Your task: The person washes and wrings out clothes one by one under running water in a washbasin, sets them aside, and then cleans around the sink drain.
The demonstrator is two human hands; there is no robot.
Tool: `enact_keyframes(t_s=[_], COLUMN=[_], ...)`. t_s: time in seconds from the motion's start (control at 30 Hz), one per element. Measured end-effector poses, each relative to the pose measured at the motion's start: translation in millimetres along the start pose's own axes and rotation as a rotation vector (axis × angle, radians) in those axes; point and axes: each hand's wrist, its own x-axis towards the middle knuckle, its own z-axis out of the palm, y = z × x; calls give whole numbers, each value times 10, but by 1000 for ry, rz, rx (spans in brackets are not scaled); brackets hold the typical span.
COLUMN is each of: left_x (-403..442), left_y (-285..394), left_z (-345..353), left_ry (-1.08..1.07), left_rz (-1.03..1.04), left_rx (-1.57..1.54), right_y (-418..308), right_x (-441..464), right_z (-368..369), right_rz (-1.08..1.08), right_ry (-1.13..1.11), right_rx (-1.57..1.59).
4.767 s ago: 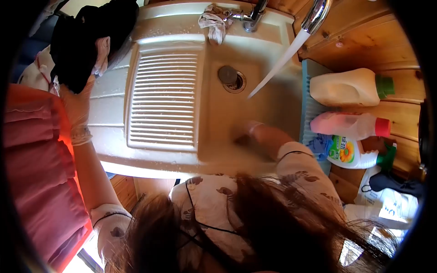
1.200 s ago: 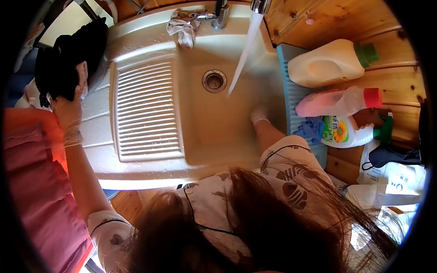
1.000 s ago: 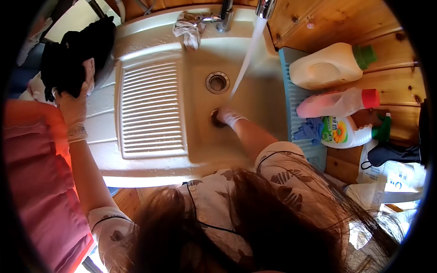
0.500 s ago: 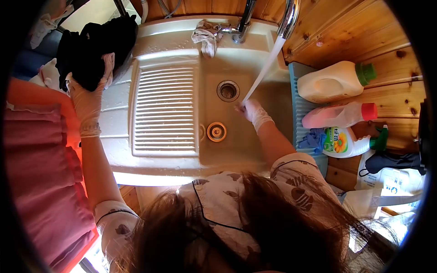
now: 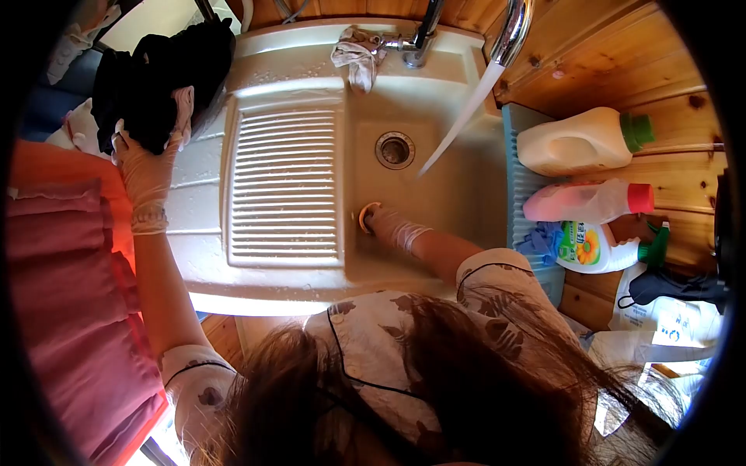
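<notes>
My left hand (image 5: 146,165), in a thin translucent glove, is closed on a bundle of black clothing (image 5: 151,89) at the left edge of the sink. Light pink fabric hangs beside its fingers. Down in the sink basin (image 5: 435,241), my gloved right hand (image 5: 382,221) grips the round copper-coloured sink stopper (image 5: 364,216), covering most of it; the fingertips are partly hidden. Beyond that hand is the drain hole (image 5: 395,150). Water runs from the chrome faucet (image 5: 513,35) into the basin, to the right of the drain.
Left of the basin is a ribbed washboard (image 5: 286,186). A wet rag (image 5: 360,66) hangs on a pipe fitting. Along the right lie a cream bottle (image 5: 571,145), a pink bottle (image 5: 579,200) and a spray bottle (image 5: 602,247). Folded pink fabric (image 5: 70,311) rests on the orange tub at left.
My right hand has moved from the water stream toward me and left, onto the sink stopper. My left hand stays on the black clothing. The view has shifted slightly.
</notes>
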Motion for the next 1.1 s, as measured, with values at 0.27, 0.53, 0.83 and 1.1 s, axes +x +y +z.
enact_keyframes(t_s=[0.27,0.53,0.83,1.1], left_x=[-37,-27,-51,-21], left_y=[153,140,114,76], left_z=[-126,-104,-81,-72], left_ry=[1,-28,-21,-131], left_rz=[-11,-10,1,34], left_rx=[31,31,-175,-252], right_y=[248,263,312,240], right_x=[532,877,762,797], right_z=[158,-540,-834,-874], right_rz=[414,722,743,795], right_ry=[311,336,180,206], right_rx=[-82,212,378,428])
